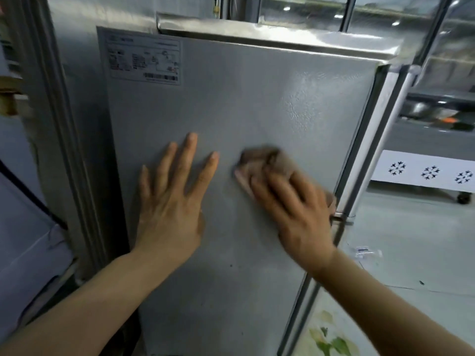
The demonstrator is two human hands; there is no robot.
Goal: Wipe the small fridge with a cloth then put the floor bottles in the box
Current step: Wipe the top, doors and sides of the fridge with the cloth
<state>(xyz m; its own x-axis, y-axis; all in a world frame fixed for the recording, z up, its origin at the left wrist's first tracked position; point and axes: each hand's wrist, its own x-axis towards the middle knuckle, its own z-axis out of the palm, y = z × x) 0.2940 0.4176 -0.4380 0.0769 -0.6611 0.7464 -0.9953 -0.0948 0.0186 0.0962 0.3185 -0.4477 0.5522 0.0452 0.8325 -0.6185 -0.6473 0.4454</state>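
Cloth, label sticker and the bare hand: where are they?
cloth [264, 160]: head view, its brown folds above the fingers.
label sticker [144, 57]: head view, its printed middle.
left hand [172, 201]: head view, its back.

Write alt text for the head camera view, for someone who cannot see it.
A person's right hand presses a brown cloth against the grey side panel of a small fridge, while the left hand rests flat on the panel beside it. A label sticker sits at the panel's upper left.

Grey floor; white snowflake-patterned cabinet right; glass panes above.
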